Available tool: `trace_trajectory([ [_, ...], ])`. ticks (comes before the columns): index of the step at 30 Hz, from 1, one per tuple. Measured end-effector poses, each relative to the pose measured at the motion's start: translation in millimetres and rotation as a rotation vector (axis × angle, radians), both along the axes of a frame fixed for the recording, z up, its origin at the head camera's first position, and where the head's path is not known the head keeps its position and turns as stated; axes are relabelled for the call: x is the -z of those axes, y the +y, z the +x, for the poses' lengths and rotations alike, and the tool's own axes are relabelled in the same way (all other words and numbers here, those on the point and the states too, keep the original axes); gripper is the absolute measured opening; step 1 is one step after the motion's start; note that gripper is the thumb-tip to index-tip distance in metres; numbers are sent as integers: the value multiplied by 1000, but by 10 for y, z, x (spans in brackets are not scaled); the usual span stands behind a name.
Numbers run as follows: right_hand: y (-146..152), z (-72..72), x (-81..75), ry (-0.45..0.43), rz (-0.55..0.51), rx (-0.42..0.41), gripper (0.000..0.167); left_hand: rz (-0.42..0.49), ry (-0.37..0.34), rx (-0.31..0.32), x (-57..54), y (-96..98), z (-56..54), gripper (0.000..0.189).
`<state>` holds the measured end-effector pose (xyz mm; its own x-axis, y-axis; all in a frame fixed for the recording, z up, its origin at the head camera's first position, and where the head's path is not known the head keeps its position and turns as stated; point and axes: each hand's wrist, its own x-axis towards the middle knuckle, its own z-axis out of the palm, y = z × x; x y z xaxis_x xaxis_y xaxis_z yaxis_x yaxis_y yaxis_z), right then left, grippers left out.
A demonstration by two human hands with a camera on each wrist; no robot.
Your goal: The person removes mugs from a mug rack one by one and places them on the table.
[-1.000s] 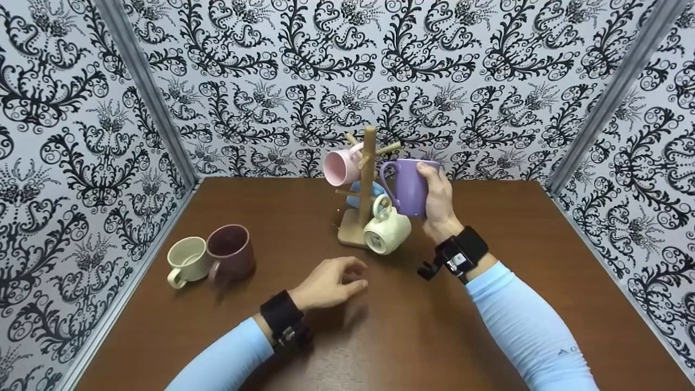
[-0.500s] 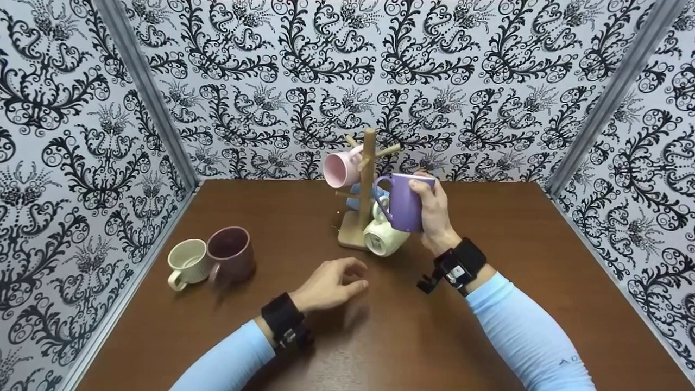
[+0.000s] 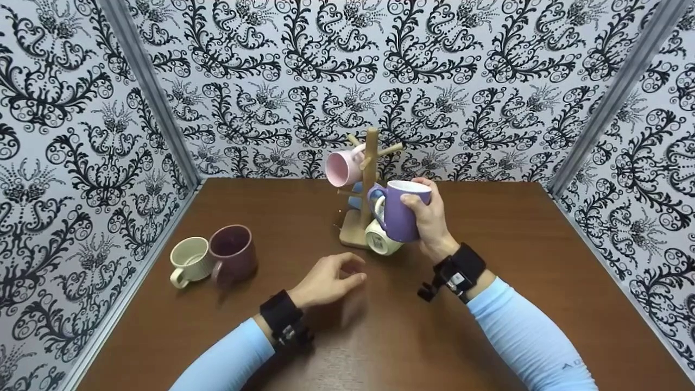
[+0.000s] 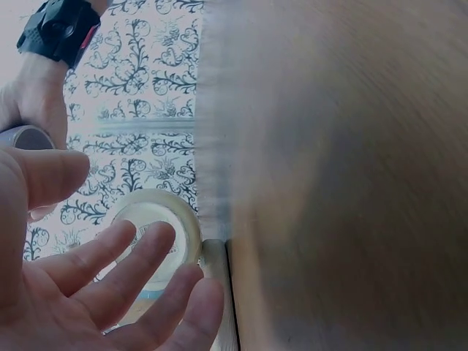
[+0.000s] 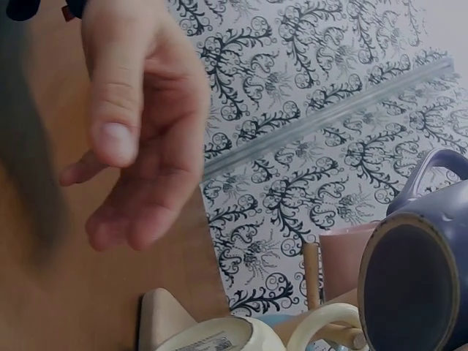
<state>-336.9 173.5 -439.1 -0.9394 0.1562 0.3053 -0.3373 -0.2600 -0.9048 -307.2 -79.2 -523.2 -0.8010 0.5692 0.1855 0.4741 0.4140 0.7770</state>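
My right hand (image 3: 433, 220) grips a purple mug (image 3: 400, 216) by its body, thumb near the rim, with the white inside facing up. The mug's handle points left toward a wooden mug tree (image 3: 370, 187). Low on the tree, a cream mug (image 3: 381, 243) hangs with its base facing forward; the purple mug partly covers it. Nearer the front, my left hand (image 3: 328, 279) hovers above the table, fingers loosely bent and holding nothing. In the right wrist view, the purple mug's dark base (image 5: 409, 285) shows at the lower right, beside the cream mug's handle (image 5: 322, 325).
A pink mug (image 3: 342, 168) hangs on the tree's upper left, and a blue mug (image 3: 355, 199) shows behind the post. At the table's left stand a pale ribbed cup (image 3: 191, 260) and a maroon mug (image 3: 236, 258). Patterned walls (image 3: 347, 70) enclose the table (image 3: 488, 233).
My right hand has brought the purple mug down and slightly left, from beside the tree to in front of the cream mug, tilting its opening into view. My left hand has barely moved.
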Motion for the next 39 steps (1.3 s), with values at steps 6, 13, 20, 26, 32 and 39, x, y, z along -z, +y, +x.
trace_trajectory([
  [6, -39, 41, 43, 24, -13, -38, 56, 23, -14, -14, -7, -6, -5, 43],
  [13, -77, 83, 132, 68, 33, -45, 60, 59, -48, -30, -29, -15, -8, 39],
  [20, -82, 126, 281, 79, 103, -64, 63, 91, -48, -58, -78, 9, -14, 41],
  [26, -57, 144, 372, 111, 172, -97, 66, 193, -100, -83, -133, 32, -17, 41],
  [32, -51, 169, 481, 136, 273, -102, 71, 447, -272, -86, -212, 84, -32, 42],
  [39, -100, 218, 662, 158, 355, -159, 80, 492, -310, -49, -223, 144, -57, 50],
])
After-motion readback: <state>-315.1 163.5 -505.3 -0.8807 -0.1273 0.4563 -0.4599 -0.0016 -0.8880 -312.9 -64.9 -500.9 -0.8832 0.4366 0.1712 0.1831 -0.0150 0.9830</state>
